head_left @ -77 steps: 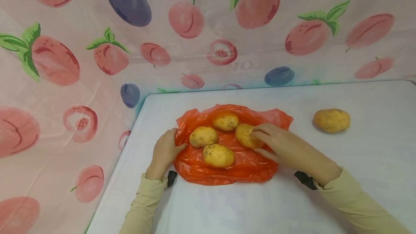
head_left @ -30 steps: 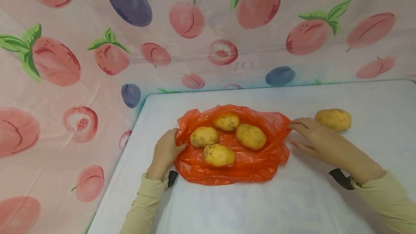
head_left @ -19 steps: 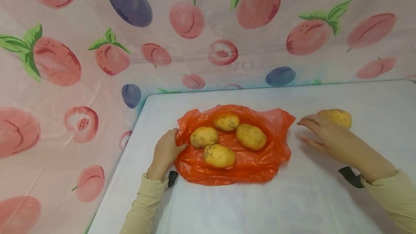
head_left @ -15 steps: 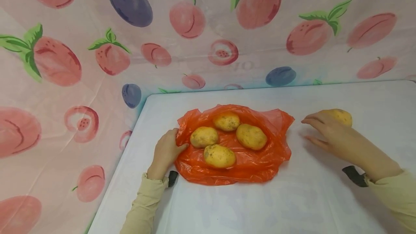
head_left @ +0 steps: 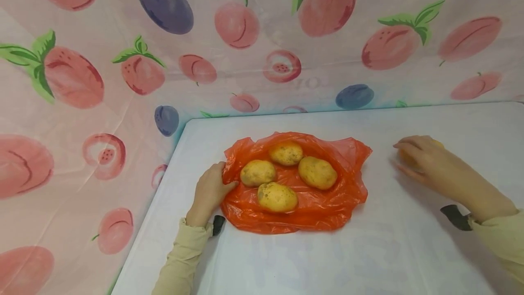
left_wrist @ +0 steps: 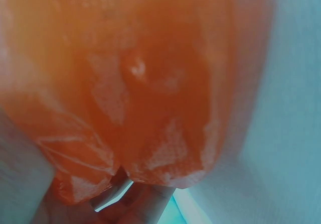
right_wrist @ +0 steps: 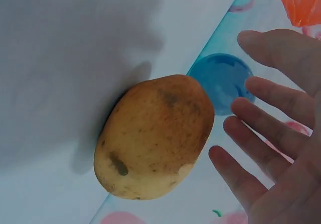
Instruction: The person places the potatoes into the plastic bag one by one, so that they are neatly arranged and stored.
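My left hand [head_left: 209, 190] holds the left edge of a red plastic bag [head_left: 323, 217], its thumb on the near side; the left wrist view shows the thin film [left_wrist: 165, 108] between thumb and fingers. Several potatoes [head_left: 277, 197] lie on the spread bag. To the right, my right hand [head_left: 434, 165] is over a lone potato [right_wrist: 155, 138] and mostly hides it in the head view. In the right wrist view the fingers [right_wrist: 273, 118] are spread and slightly bent beside this potato, with a visible gap between them.
The white table [head_left: 311, 263] meets a fruit-printed cloth [head_left: 262, 26] at its back and left edges. A dark strap piece [head_left: 455, 216] shows below the right wrist, another [head_left: 218, 225] by the left.
My right hand has left the potato at the bag's right side, pulled the bag's right edge outward, let go and moved right to the lone potato. The left hand has stayed put.
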